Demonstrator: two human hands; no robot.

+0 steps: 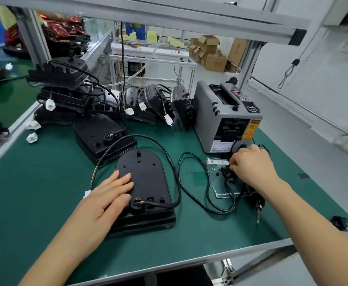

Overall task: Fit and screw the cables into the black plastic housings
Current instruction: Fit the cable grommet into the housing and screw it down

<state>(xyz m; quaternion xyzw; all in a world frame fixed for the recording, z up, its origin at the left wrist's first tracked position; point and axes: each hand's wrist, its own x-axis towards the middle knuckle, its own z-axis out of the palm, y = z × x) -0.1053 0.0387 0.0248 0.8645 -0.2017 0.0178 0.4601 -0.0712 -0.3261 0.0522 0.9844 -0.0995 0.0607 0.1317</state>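
Head view, right hand (pixel 251 164) over screws (pixel 223 170), grip unclear, screwdriver (pixel 256 201) partly hidden

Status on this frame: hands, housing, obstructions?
Left hand flat on housing. Right hand at screws on bag, grip unclear. Loose cord between; screwdriver under right wrist.

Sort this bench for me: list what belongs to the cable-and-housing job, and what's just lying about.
Job in hand: black housing under the left hand; its cable; bag of screws at the right hand; electric screwdriver; second housing.
Lying about: grey tape dispenser; cardboard boxes; red parts far left.
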